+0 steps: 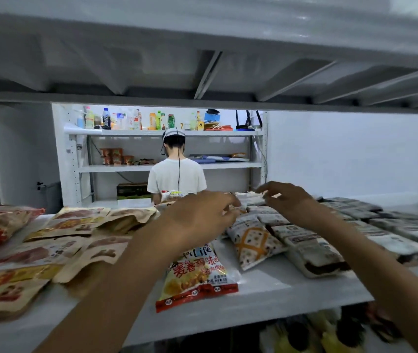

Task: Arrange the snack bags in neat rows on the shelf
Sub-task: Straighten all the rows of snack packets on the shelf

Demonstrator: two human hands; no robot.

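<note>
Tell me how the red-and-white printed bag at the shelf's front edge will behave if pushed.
The printed bag looks puffed and glossy, so it is probably light and apt to slide on the smooth shelf. Its film looks soft and may crumple. Lying flat, it should not tip.

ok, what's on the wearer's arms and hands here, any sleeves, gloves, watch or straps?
Nothing worn shows. The left forearm and right forearm are bare to the frame edge, with no sleeve cuff in view. The left hand and right hand have no gloves, and neither wrist shows a watch, band, cable or marker. The picture is blurred, so a thin ring could be missed.
</note>
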